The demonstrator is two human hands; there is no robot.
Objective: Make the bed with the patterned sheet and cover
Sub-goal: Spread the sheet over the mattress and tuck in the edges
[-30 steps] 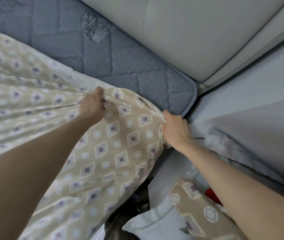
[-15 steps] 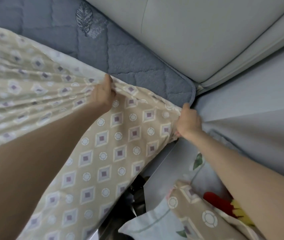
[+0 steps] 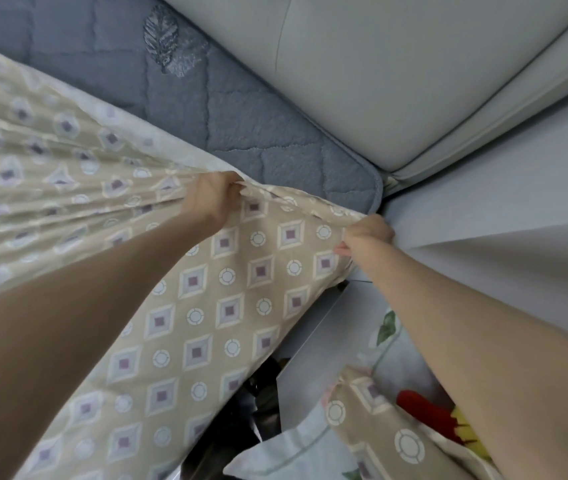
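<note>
A beige patterned sheet (image 3: 227, 306) with diamonds and circles lies stretched over the left and middle of the bed. The grey-blue quilted mattress pad (image 3: 248, 133) shows bare beyond the sheet's edge. My left hand (image 3: 215, 195) grips the sheet's top edge in a bunched fold. My right hand (image 3: 367, 235) grips the sheet's corner right by the rounded corner of the mattress pad, its fingers hidden under the cloth. Folds run from my left hand toward the left.
A pale padded headboard (image 3: 379, 81) stands behind the mattress corner, with a grey wall (image 3: 500, 220) to the right. Below on the right lie a patterned pillow (image 3: 379, 427), a pale floral cloth (image 3: 296, 452) and a red and yellow item (image 3: 427, 414). A dark gap (image 3: 241, 420) runs beside the bed.
Both hands have carried the sheet's edge farther toward the mattress corner. My right hand now sits at the pad's rounded corner, and the sheet covers more of the pad.
</note>
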